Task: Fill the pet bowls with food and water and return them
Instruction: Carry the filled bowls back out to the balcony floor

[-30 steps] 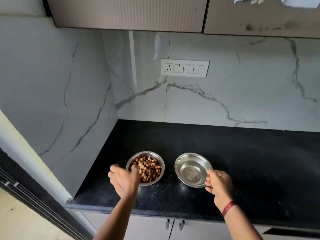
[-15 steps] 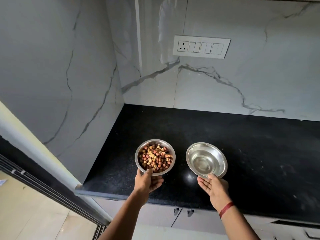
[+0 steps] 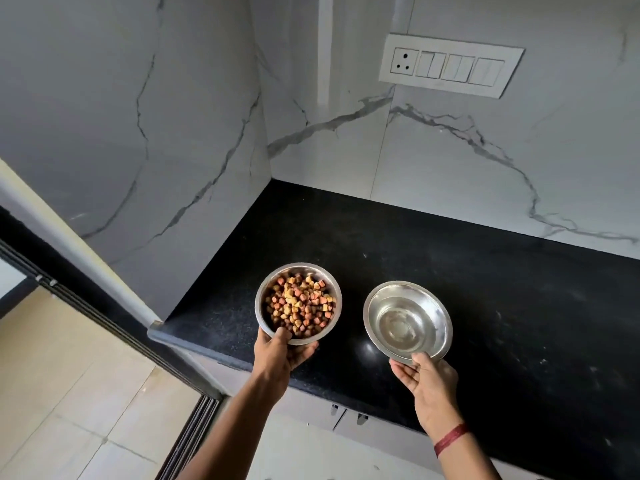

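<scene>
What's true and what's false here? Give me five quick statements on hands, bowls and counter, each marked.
1. The left hand grips the kibble bowl, thumb over its near rim. True.
2. The kibble bowl is to the right of the shiny steel bowl. False: it is to the left of it.
3. The right hand holds the shiny steel bowl at its near rim. True.
4. The counter is white marble. False: the counter is black; the walls behind it are white marble.
5. A red wrist band sits on the left wrist. False: it is on the right wrist.
</scene>
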